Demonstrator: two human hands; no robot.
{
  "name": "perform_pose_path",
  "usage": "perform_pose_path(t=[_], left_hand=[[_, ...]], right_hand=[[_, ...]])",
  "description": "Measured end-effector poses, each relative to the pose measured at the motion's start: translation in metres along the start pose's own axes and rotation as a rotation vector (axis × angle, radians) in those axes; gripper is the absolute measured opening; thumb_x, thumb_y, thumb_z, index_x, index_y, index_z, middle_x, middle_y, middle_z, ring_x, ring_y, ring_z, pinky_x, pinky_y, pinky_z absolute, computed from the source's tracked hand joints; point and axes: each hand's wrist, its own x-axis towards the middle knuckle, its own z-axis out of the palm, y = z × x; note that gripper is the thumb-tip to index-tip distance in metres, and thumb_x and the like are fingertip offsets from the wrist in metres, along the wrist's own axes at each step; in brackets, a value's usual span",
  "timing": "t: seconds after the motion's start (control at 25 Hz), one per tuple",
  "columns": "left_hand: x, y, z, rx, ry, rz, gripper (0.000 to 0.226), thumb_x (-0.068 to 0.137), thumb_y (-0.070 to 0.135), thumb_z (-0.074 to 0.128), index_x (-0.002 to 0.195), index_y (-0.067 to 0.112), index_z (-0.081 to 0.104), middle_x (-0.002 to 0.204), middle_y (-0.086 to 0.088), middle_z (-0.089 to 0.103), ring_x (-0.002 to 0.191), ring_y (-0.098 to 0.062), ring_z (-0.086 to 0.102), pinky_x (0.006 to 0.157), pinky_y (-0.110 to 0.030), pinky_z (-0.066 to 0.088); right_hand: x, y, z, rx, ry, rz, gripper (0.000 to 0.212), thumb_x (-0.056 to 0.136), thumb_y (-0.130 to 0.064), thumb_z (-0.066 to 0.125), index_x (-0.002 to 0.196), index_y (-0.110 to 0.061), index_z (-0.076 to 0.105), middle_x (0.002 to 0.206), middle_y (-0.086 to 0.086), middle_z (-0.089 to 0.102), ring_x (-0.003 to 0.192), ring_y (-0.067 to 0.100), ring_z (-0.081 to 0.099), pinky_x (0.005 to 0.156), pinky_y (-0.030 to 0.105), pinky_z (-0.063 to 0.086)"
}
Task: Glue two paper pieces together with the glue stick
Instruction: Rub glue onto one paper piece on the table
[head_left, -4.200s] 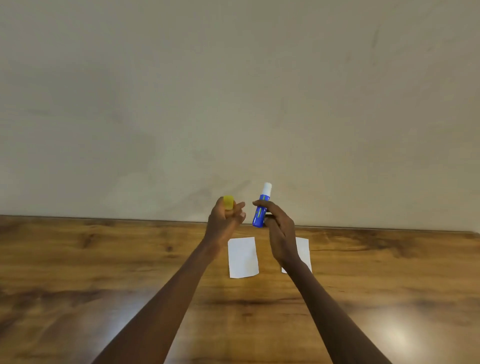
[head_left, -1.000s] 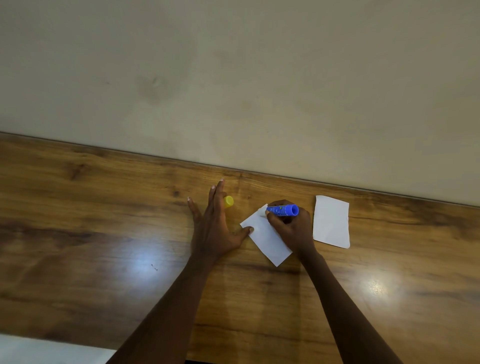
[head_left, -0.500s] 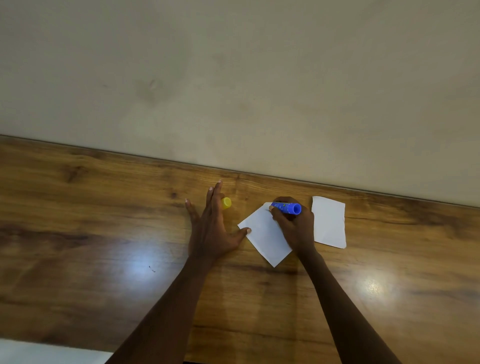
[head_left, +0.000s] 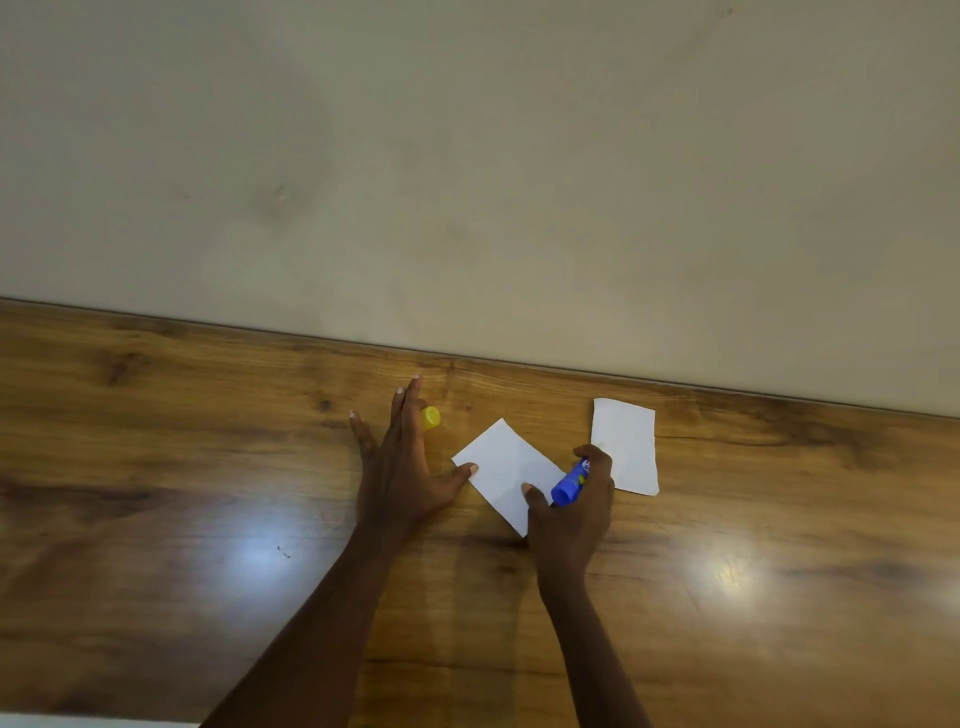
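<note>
On a wooden table (head_left: 156, 519), the right hand (head_left: 571, 514) grips a blue glue stick (head_left: 570, 482) over a tilted white paper (head_left: 506, 470). Beside it, the left hand (head_left: 402, 467) lies flat, fingers spread, thumb touching that paper. Farther back sit a yellow cap (head_left: 431, 418) and a second paper (head_left: 626, 444).

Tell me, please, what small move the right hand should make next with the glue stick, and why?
Probably lift the glue stick clear and reach for the second paper. The right hand holds the stick at the tilted paper, whose edge the left hand touches with its thumb; the second paper lies apart, not yet joined.
</note>
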Motion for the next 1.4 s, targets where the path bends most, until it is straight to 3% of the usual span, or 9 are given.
perform_pose_path(t=[0.2, 0.4, 0.52, 0.76, 0.88, 0.96, 1.04, 1.24, 1.4], left_hand=[[-0.002, 0.002, -0.002, -0.070, 0.022, 0.005, 0.092, 0.073, 0.065, 0.041, 0.142, 0.017, 0.002, 0.149, -0.014, 0.030, 0.140, -0.028, 0.020, 0.107, -0.052, -0.017], [-0.001, 0.001, -0.002, -0.144, 0.043, -0.002, 0.092, 0.071, 0.069, 0.034, 0.141, 0.018, 0.001, 0.151, -0.014, 0.026, 0.140, -0.030, 0.020, 0.108, -0.049, -0.018], [0.001, 0.001, -0.002, -0.092, 0.015, -0.017, 0.102, 0.065, 0.063, 0.053, 0.142, 0.016, 0.004, 0.148, -0.016, 0.031, 0.140, -0.032, 0.023, 0.107, -0.049, -0.019], [0.001, 0.000, -0.001, -0.063, -0.001, 0.005, 0.103, 0.062, 0.056, 0.063, 0.135, 0.029, -0.004, 0.148, -0.014, 0.032, 0.141, -0.030, 0.019, 0.106, -0.050, -0.021], [0.001, 0.000, -0.002, -0.066, 0.008, 0.008, 0.102, 0.062, 0.056, 0.062, 0.135, 0.027, -0.001, 0.149, -0.015, 0.029, 0.140, -0.031, 0.021, 0.106, -0.052, -0.019], [0.000, 0.000, -0.002, -0.074, 0.022, 0.025, 0.102, 0.063, 0.052, 0.069, 0.135, 0.026, 0.001, 0.149, -0.016, 0.029, 0.139, -0.033, 0.024, 0.106, -0.053, -0.017], [-0.001, -0.001, -0.002, -0.076, 0.035, 0.032, 0.106, 0.064, 0.050, 0.072, 0.138, 0.022, 0.001, 0.148, -0.016, 0.031, 0.139, -0.032, 0.024, 0.106, -0.054, -0.016], [0.000, 0.000, -0.003, -0.080, 0.026, 0.016, 0.107, 0.063, 0.058, 0.065, 0.141, 0.016, 0.004, 0.146, -0.018, 0.033, 0.138, -0.033, 0.027, 0.107, -0.053, -0.016], [-0.001, 0.000, -0.002, -0.128, 0.019, 0.009, 0.104, 0.064, 0.057, 0.058, 0.139, 0.020, -0.003, 0.148, -0.014, 0.031, 0.141, -0.027, 0.017, 0.107, -0.049, -0.020]], right_hand=[[0.006, -0.014, -0.017, 0.248, -0.008, -0.072, 0.053, 0.068, 0.004, 0.071, 0.107, -0.017, 0.043, 0.108, 0.001, 0.049, 0.101, 0.025, 0.055, 0.083, 0.044, 0.053], [0.042, -0.032, -0.024, -0.044, -0.382, -0.389, 0.051, 0.067, 0.003, 0.071, 0.109, -0.010, 0.045, 0.105, 0.001, 0.053, 0.087, 0.007, 0.051, 0.073, 0.007, 0.041], [0.059, -0.032, -0.010, -0.212, -0.600, -0.389, 0.056, 0.067, 0.002, 0.072, 0.113, -0.008, 0.043, 0.114, 0.007, 0.053, 0.097, 0.014, 0.047, 0.075, 0.010, 0.039], [0.051, -0.018, 0.007, -0.284, -0.382, -0.527, 0.050, 0.070, -0.012, 0.074, 0.113, -0.012, 0.049, 0.115, 0.011, 0.058, 0.103, 0.018, 0.053, 0.089, 0.028, 0.038], [0.030, -0.015, 0.012, 0.189, -0.425, -0.319, 0.013, 0.082, -0.022, 0.061, 0.094, -0.025, 0.057, 0.073, -0.003, 0.062, 0.063, 0.001, 0.057, 0.060, 0.006, 0.043], [0.023, -0.011, 0.018, 0.364, -0.408, -0.142, 0.014, 0.089, -0.021, 0.050, 0.087, -0.018, 0.064, 0.054, -0.007, 0.057, 0.046, 0.000, 0.052, 0.047, 0.008, 0.040], [0.021, -0.011, 0.025, 0.306, -0.423, -0.088, 0.016, 0.088, -0.016, 0.052, 0.083, -0.005, 0.063, 0.055, -0.001, 0.055, 0.044, 0.001, 0.051, 0.048, 0.014, 0.041], [0.018, -0.012, 0.033, 0.166, -0.499, -0.158, 0.018, 0.081, -0.009, 0.062, 0.067, -0.019, 0.055, 0.063, 0.002, 0.057, 0.056, 0.010, 0.054, 0.059, 0.022, 0.044], [0.013, -0.008, 0.034, 0.069, -0.542, -0.351, 0.018, 0.078, -0.011, 0.066, 0.070, -0.023, 0.056, 0.057, -0.012, 0.055, 0.054, -0.004, 0.056, 0.055, 0.005, 0.041]])
